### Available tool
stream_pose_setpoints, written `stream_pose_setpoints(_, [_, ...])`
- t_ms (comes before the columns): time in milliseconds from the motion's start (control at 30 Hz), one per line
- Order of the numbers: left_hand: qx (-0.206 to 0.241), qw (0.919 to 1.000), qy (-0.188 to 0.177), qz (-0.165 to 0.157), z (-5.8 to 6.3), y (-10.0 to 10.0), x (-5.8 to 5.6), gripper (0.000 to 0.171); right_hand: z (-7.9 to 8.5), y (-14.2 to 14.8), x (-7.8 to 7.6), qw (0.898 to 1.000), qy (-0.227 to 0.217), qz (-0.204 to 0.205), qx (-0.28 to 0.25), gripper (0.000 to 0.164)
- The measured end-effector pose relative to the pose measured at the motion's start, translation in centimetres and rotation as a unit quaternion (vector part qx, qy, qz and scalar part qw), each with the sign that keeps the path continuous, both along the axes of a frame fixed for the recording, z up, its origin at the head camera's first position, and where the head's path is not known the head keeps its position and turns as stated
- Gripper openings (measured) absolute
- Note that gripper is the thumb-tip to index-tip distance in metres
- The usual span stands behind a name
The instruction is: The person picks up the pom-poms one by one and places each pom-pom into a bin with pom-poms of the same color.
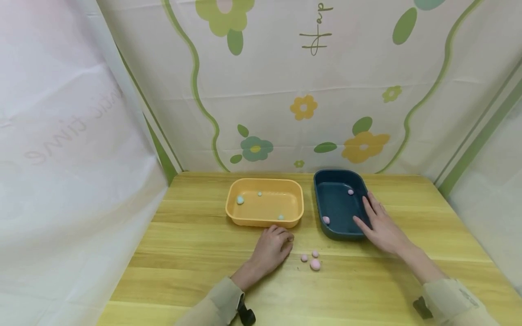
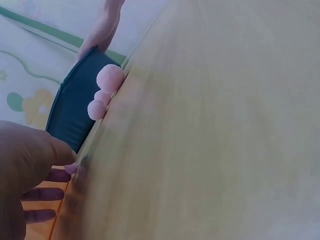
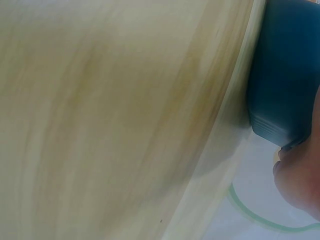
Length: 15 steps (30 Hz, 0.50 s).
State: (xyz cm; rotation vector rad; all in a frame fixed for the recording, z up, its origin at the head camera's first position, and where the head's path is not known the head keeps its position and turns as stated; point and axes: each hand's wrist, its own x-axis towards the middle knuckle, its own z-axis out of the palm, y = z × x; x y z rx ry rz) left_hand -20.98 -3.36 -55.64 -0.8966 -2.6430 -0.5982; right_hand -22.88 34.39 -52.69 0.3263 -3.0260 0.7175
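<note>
My left hand [image 1: 271, 249] is at the near side of the yellow tray [image 1: 265, 224], thumb and index finger close together. In the left wrist view a small pink ball [image 2: 71, 168] shows at the tip of that thumb, pinched there and partly hidden. Three more pink balls [image 1: 315, 264] lie on the table to its right. My right hand [image 1: 383, 228] rests at the right rim of the dark blue tray [image 1: 344, 235], fingers fairly straight and reaching over the rim. Inside that tray are two pink balls [image 1: 326, 220].
In the yellow tray lie three pale blue-green pieces [image 1: 240, 199] of different sizes. Both trays stand near the back of the wooden table [image 1: 183, 253], with a narrow gap between them. A flower-printed cloth [image 1: 277, 117] hangs behind, and white sheets flank both sides.
</note>
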Motion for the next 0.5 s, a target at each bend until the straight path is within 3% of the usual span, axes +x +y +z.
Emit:
stream_pose_setpoints(300, [0.038, 0.9990, -0.023, -0.006, -0.18, 0.09, -0.39, 0.008, 0.10, -0.06, 0.14, 1.000, 0.011, 0.002, 0.001, 0.091])
stream_pose_setpoints(500, [0.048, 0.9987, -0.011, -0.013, -0.39, 0.01, -0.43, 0.007, 0.05, -0.07, 0.12, 1.000, 0.010, 0.001, -0.001, 0.091])
